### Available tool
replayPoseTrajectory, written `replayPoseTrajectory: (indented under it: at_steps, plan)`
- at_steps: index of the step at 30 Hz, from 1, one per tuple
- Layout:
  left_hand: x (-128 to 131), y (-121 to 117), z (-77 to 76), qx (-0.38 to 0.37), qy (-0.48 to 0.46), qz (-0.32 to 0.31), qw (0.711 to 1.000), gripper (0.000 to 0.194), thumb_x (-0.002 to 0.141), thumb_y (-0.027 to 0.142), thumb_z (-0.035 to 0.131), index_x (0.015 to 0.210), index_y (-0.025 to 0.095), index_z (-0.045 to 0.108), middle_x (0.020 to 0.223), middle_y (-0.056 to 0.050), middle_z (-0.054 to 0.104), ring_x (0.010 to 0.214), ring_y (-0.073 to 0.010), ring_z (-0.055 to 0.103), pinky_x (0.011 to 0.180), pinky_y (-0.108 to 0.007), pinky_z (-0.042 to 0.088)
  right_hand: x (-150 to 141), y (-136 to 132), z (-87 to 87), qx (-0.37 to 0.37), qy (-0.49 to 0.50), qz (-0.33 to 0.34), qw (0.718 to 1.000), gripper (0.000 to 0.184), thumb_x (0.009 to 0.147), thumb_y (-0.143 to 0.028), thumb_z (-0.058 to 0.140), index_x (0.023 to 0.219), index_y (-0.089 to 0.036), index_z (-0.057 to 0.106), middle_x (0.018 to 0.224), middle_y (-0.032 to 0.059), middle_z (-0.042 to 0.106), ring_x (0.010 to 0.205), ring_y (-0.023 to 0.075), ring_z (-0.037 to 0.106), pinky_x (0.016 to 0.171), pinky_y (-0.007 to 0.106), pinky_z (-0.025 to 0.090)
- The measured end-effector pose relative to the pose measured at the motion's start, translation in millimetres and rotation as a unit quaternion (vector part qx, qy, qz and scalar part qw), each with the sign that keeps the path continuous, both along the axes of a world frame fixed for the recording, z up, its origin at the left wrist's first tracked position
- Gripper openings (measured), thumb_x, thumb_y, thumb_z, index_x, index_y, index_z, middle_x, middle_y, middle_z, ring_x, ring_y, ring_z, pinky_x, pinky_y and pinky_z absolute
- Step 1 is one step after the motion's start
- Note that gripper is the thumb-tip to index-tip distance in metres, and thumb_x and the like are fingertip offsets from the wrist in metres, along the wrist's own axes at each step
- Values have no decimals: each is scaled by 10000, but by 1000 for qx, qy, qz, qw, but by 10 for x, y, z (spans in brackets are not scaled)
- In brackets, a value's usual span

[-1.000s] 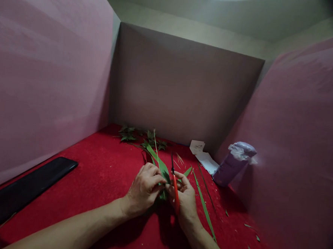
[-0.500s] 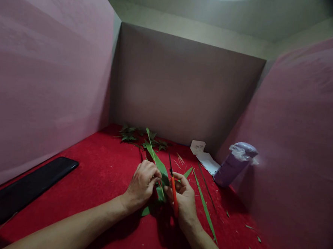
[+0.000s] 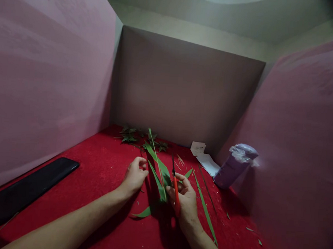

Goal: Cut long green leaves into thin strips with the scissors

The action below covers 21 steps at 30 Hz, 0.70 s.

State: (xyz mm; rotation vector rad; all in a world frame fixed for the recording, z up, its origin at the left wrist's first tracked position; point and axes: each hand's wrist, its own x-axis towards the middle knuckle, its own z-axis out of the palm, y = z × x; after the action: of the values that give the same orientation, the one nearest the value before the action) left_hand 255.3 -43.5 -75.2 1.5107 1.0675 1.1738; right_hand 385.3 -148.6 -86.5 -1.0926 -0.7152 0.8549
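Scissors (image 3: 176,194) with orange handles rest in my right hand (image 3: 188,204), their dark blades pointing up and away. The same hand pinches long green leaves (image 3: 160,165) by their lower part, between thumb and fingers. A thin pale stem or midrib runs up along the blades of the leaves. My left hand (image 3: 135,175) is just left of the leaves, apart from them, with its fingers loosely curled and the thumb away from the fingertips. Nothing shows in it. Below, a curved leaf piece (image 3: 142,213) sticks out to the left.
Lobed leaves (image 3: 129,135) lie at the back of the red cloth (image 3: 100,184). Thin sticks (image 3: 180,160), a narrow leaf strip (image 3: 206,207) and white papers (image 3: 207,164) are to the right. A purple plastic-wrapped pack (image 3: 234,168) leans near the right wall; a black phone-like slab (image 3: 30,187) lies left.
My left hand has let go of the leaf and moved left, away from it. The leaves in my right hand have spread apart a little; the right hand has barely moved.
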Motion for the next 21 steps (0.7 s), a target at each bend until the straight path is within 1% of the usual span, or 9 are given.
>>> replayPoseTrajectory:
  at_steps: [1, 2, 4, 6, 8, 10, 13, 17, 21]
  plan:
    - [4, -44, 19, -66, -22, -33, 997, 162, 653, 238, 631, 747, 139, 543, 639, 4, 548, 509, -92, 487, 508, -221, 393, 3, 3, 4, 2, -1, -2, 1000, 551, 494, -228, 800, 963, -193, 512, 615, -61, 550, 410, 56, 410, 366, 164, 305]
    - [7, -94, 39, -139, -40, -86, 986, 224, 686, 340, 609, 731, 130, 544, 608, -1, 538, 471, -90, 476, 468, -219, 385, 7, 7, 5, 5, -3, -5, 1000, 548, 496, -226, 799, 962, -192, 513, 615, -61, 551, 410, 55, 409, 365, 164, 306]
    - [10, -193, 64, -252, -74, -204, 943, 386, 713, 490, 548, 718, 105, 569, 600, -32, 554, 465, -96, 499, 454, -219, 395, 16, 12, -5, 10, -5, -5, 1000, 543, 505, -221, 795, 967, -192, 511, 613, -59, 556, 414, 57, 413, 366, 162, 308]
    - [19, -269, 54, -295, -106, -290, 904, 411, 693, 488, 586, 754, 82, 603, 675, -81, 606, 546, -115, 564, 527, -228, 442, 22, 16, -23, 20, -1, 7, 1000, 537, 516, -218, 790, 971, -192, 507, 618, -53, 569, 430, 65, 434, 378, 163, 323]
    - [37, -312, 13, -301, -137, -328, 885, 340, 659, 379, 663, 809, 77, 622, 767, -110, 641, 627, -137, 603, 619, -253, 475, 20, 17, -38, 31, 6, 25, 999, 532, 518, -215, 789, 968, -193, 505, 634, -43, 587, 465, 80, 470, 405, 170, 356]
    - [63, -325, -38, -306, -162, -327, 879, 290, 622, 266, 699, 834, 82, 626, 801, -112, 652, 651, -155, 616, 664, -297, 492, 11, 16, -41, 38, 10, 40, 998, 529, 508, -205, 793, 957, -191, 512, 652, -34, 602, 507, 94, 504, 440, 178, 387]
    - [94, -307, -80, -299, -177, -287, 892, 260, 601, 192, 690, 827, 81, 627, 778, -109, 658, 620, -170, 616, 626, -322, 502, -5, 16, -30, 34, 8, 43, 998, 528, 488, -197, 802, 938, -190, 526, 630, -41, 595, 503, 90, 504, 445, 173, 386]
    - [91, -253, -39, -264, -175, -238, 918, 251, 604, 199, 686, 811, 68, 630, 786, -125, 663, 618, -170, 620, 598, -296, 497, -12, 17, -23, 9, -8, 22, 1000, 529, 501, -236, 805, 943, -184, 519, 600, -53, 568, 421, 54, 427, 376, 150, 309]
    - [57, -210, 28, -256, -180, -214, 925, 252, 594, 227, 701, 779, 73, 625, 752, -114, 667, 596, -159, 618, 596, -287, 499, 1, 19, -24, -6, -34, 21, 999, 493, 584, -364, 758, 950, -170, 492, 581, -51, 546, 375, 32, 352, 345, 149, 265]
